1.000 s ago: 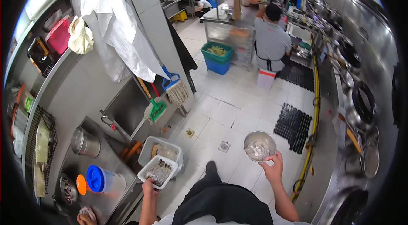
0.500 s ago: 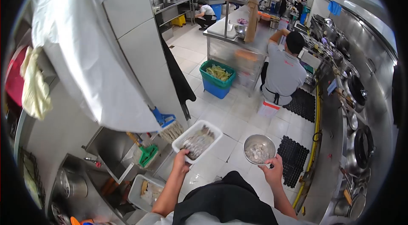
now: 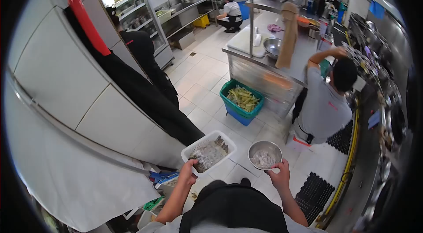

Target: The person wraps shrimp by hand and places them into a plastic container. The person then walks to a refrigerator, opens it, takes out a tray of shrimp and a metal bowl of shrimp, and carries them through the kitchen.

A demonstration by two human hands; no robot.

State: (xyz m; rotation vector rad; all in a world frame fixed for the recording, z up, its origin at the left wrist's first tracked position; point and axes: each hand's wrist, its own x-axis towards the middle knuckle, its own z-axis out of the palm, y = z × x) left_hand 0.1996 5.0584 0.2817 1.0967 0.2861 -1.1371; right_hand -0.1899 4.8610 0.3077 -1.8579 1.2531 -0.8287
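Observation:
My left hand point(image 3: 188, 172) grips the near left edge of a white plastic basket point(image 3: 232, 156). Greyish shrimp point(image 3: 209, 153) fill much of it, some darker ones at its far right corner. On the other side, my right hand point(image 3: 280, 174) is closed on the near right rim of a round metal bowl point(image 3: 253, 147). Pale, wet pieces that look like peeled shrimp point(image 3: 265, 159) lie in the bowl. Both containers are held in front of my dark apron point(image 3: 233, 208), above the floor and apart from each other.
A blue-and-green bin point(image 3: 242, 116) with green trimmings stands ahead beside the steel worktable point(image 3: 260, 70). A person in grey point(image 3: 326, 105) sits at right; another in black point(image 3: 143, 52) stands behind the tiled wall point(image 3: 88, 79). Black mats point(image 3: 313, 193) lie along the right.
The view has moved forward past the tiled wall, bringing the bin and seated person nearer. A fridge and a person in black have appeared at left. Both containers remain in my hands.

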